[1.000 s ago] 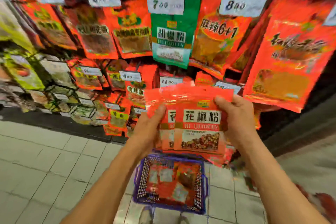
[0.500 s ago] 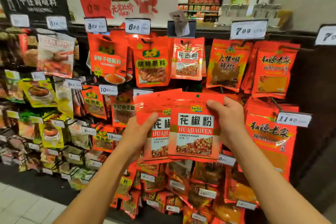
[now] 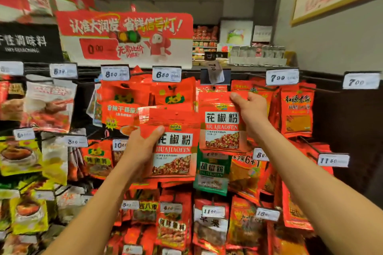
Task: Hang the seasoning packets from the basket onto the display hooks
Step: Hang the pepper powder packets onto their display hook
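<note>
The right hand (image 3: 251,109) holds one packet (image 3: 222,124) up, right of the stack (image 3: 176,151) in the left hand (image 3: 141,149), before the display rack (image 3: 331,109).

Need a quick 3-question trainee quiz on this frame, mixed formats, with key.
1. True or false: the right hand holds a red packet raised near the hook under the tilted price tag.
2. Multiple choice: the left hand grips
A. a green packet
B. a stack of red packets
C. a price tag
3. Fill in: the green packet hangs ____ the packet in the right hand.

Key: 1 true; 2 B; 3 below
</note>
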The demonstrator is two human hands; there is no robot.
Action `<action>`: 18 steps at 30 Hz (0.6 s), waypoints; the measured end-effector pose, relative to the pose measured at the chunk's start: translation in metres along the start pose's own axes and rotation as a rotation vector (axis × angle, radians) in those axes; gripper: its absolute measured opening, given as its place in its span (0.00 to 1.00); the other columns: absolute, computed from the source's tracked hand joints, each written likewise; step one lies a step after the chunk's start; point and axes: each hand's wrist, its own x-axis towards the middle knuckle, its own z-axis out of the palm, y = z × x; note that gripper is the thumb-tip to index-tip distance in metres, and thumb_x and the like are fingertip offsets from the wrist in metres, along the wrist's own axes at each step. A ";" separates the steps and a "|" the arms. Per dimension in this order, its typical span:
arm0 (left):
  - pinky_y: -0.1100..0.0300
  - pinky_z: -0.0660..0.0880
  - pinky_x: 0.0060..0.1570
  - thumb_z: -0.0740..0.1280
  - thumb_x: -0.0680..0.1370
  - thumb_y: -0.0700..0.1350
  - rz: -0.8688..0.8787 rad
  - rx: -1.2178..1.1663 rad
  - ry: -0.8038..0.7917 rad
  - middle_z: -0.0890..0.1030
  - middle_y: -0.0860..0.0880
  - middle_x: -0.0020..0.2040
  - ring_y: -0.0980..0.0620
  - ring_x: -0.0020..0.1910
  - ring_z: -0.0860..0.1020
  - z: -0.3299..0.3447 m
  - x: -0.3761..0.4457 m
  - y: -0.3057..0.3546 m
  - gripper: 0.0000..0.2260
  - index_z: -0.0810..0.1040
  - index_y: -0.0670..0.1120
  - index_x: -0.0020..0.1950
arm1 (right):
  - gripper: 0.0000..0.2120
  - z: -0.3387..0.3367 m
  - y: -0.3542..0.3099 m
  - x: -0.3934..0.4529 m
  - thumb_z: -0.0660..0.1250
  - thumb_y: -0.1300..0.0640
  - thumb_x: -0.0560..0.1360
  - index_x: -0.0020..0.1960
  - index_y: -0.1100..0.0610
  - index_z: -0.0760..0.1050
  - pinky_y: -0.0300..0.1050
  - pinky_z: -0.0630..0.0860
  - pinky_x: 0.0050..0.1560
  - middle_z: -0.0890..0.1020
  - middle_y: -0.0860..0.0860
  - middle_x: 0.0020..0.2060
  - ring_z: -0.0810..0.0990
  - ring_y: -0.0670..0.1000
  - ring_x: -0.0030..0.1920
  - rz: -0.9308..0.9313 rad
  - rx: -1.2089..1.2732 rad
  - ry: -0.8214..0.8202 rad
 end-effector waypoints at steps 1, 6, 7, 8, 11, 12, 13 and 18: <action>0.53 0.82 0.41 0.71 0.79 0.46 0.000 0.022 -0.013 0.88 0.47 0.45 0.48 0.43 0.87 0.004 0.007 -0.002 0.04 0.84 0.47 0.48 | 0.09 0.005 0.000 0.005 0.74 0.50 0.75 0.43 0.55 0.79 0.54 0.84 0.40 0.87 0.51 0.36 0.87 0.53 0.37 -0.005 -0.020 0.002; 0.55 0.82 0.39 0.73 0.77 0.52 0.007 0.064 -0.035 0.88 0.48 0.44 0.48 0.43 0.87 0.022 0.034 -0.007 0.06 0.86 0.50 0.44 | 0.12 0.025 0.002 0.025 0.74 0.53 0.75 0.46 0.62 0.79 0.67 0.82 0.47 0.86 0.58 0.40 0.87 0.59 0.41 -0.027 -0.044 0.055; 0.58 0.81 0.36 0.73 0.77 0.52 0.020 0.050 -0.046 0.88 0.48 0.44 0.49 0.42 0.87 0.025 0.036 -0.008 0.05 0.86 0.53 0.44 | 0.11 0.027 0.003 0.028 0.73 0.54 0.75 0.47 0.63 0.79 0.68 0.82 0.47 0.86 0.59 0.40 0.87 0.59 0.41 -0.030 -0.048 0.062; 0.60 0.81 0.35 0.73 0.77 0.52 0.032 0.034 -0.056 0.88 0.48 0.44 0.50 0.42 0.87 0.029 0.038 -0.008 0.05 0.87 0.55 0.43 | 0.09 0.029 0.004 0.031 0.73 0.55 0.75 0.45 0.62 0.79 0.68 0.82 0.47 0.86 0.60 0.41 0.87 0.60 0.42 -0.040 -0.057 0.065; 0.61 0.81 0.35 0.73 0.77 0.51 0.043 0.021 -0.065 0.88 0.48 0.42 0.50 0.40 0.87 0.034 0.044 -0.014 0.05 0.86 0.55 0.42 | 0.08 0.034 0.009 0.037 0.72 0.56 0.75 0.42 0.61 0.79 0.67 0.80 0.47 0.86 0.62 0.42 0.85 0.58 0.40 -0.075 -0.075 0.089; 0.60 0.81 0.35 0.73 0.77 0.50 0.043 0.021 -0.061 0.88 0.48 0.42 0.50 0.40 0.87 0.035 0.045 -0.015 0.06 0.86 0.53 0.42 | 0.10 0.036 0.010 0.038 0.72 0.56 0.75 0.45 0.64 0.79 0.67 0.80 0.46 0.85 0.63 0.44 0.83 0.57 0.39 -0.084 -0.073 0.105; 0.59 0.81 0.35 0.73 0.78 0.50 0.041 0.017 -0.058 0.88 0.48 0.42 0.49 0.40 0.87 0.037 0.046 -0.017 0.06 0.85 0.50 0.42 | 0.12 0.037 0.011 0.039 0.73 0.56 0.75 0.47 0.66 0.79 0.67 0.80 0.46 0.85 0.64 0.45 0.82 0.56 0.38 -0.089 -0.071 0.120; 0.56 0.82 0.37 0.72 0.79 0.48 0.084 -0.031 -0.072 0.88 0.45 0.44 0.46 0.42 0.87 0.045 0.051 -0.021 0.06 0.83 0.46 0.49 | 0.15 0.039 0.011 0.043 0.73 0.52 0.72 0.43 0.65 0.80 0.61 0.81 0.42 0.86 0.59 0.40 0.83 0.56 0.36 -0.153 -0.155 0.192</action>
